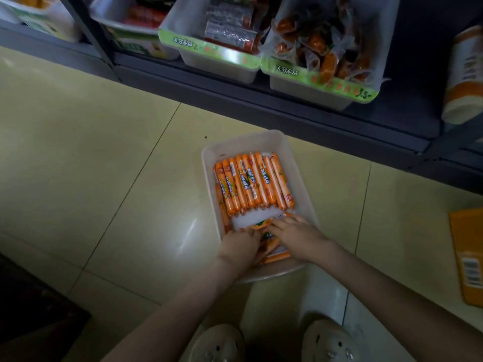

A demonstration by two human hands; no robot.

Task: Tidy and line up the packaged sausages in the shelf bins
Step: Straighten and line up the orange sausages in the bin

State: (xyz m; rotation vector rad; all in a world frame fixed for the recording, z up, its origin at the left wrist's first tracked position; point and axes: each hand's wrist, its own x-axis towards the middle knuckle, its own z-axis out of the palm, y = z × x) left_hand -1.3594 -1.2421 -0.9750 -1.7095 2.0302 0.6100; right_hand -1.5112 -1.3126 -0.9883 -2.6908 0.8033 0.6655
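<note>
A white plastic bin (pixel 241 145) sits on the tiled floor in front of the shelf. Several orange packaged sausages (pixel 252 182) lie side by side in its far half. At the near end lies a loose pack of sausages (pixel 264 224), partly covered by my hands. My left hand (pixel 240 246) grips the pack's near left part, fingers curled over it. My right hand (pixel 295 229) rests on the pack's right side with fingers stretched along it.
The dark shelf (pixel 261 100) above holds bins of other packaged sausages (pixel 230 30) and snacks (pixel 326 45) with green labels. An orange box (pixel 469 254) lies on the floor at right. My two shoes (pixel 222 343) stand just below the bin.
</note>
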